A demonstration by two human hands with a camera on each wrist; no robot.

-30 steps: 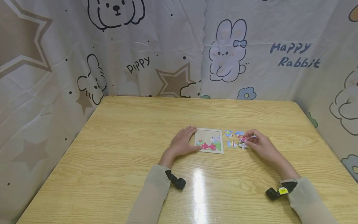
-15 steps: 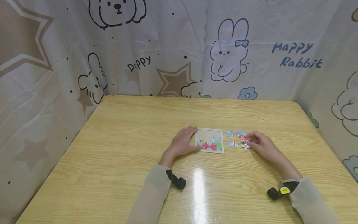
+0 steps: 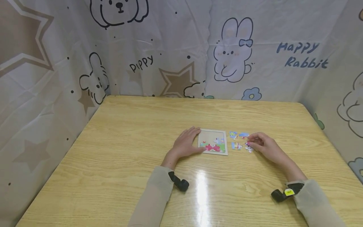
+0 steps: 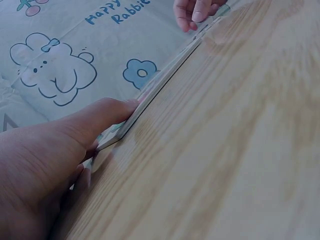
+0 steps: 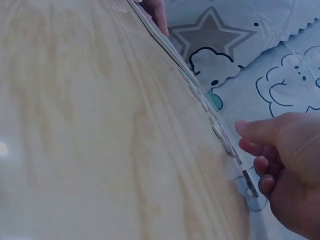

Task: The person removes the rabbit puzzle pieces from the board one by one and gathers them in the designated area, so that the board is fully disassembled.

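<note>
My left hand (image 3: 185,143) rests at the left side of a square puzzle tray (image 3: 212,130), its fingers along the left edge and its thumb on the lower left corner. Pink and green puzzle pieces (image 3: 214,147) fill the tray's lower part. In the left wrist view the thumb (image 4: 117,111) lies on the tray's rim. My right hand (image 3: 265,145) hovers low over loose puzzle pieces, its thumb tip right at a pink-and-white puzzle piece (image 3: 248,149). In the right wrist view nothing shows between the thumb (image 5: 262,131) and the loosely bent fingers.
Between tray and right hand lie a blue-and-yellow piece (image 3: 233,134), a blue piece (image 3: 243,135) and a blue-and-white piece (image 3: 236,145). The wooden table (image 3: 127,135) reaches a printed curtain (image 3: 170,47) at the back and sides.
My right hand has shifted slightly right, and its thumb now covers more of the pink-and-white puzzle piece. That piece has moved a little rightward. My left hand stays at the tray.
</note>
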